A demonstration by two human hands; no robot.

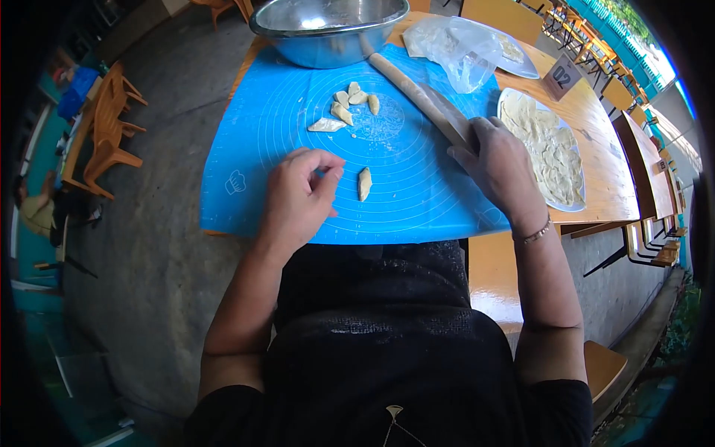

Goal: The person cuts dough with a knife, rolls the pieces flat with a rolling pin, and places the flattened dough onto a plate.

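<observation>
My left hand point(299, 192) is just above the near left part of the blue mat point(261, 160), its fingers loosely curled and apart, with nothing visible in them. Right of its fingertips lies a single small piece of dough point(364, 184). Several more dough pieces point(342, 112) are grouped farther back on the floured mat. At the mat's right side, my right hand point(503, 160) is closed around the near end of a knife point(447, 109), whose handle is hidden by the fingers. The wooden rolling pin point(410, 88) lies alongside the blade, its near end close to my thumb.
A large metal bowl point(328, 41) stands at the back of the mat. On the right is a white plate point(579, 195) covered with flattened dough. Behind it are a plastic bag point(465, 59), another plate point(525, 68) and a "02" sign point(562, 77). Orange chairs point(108, 141) stand left.
</observation>
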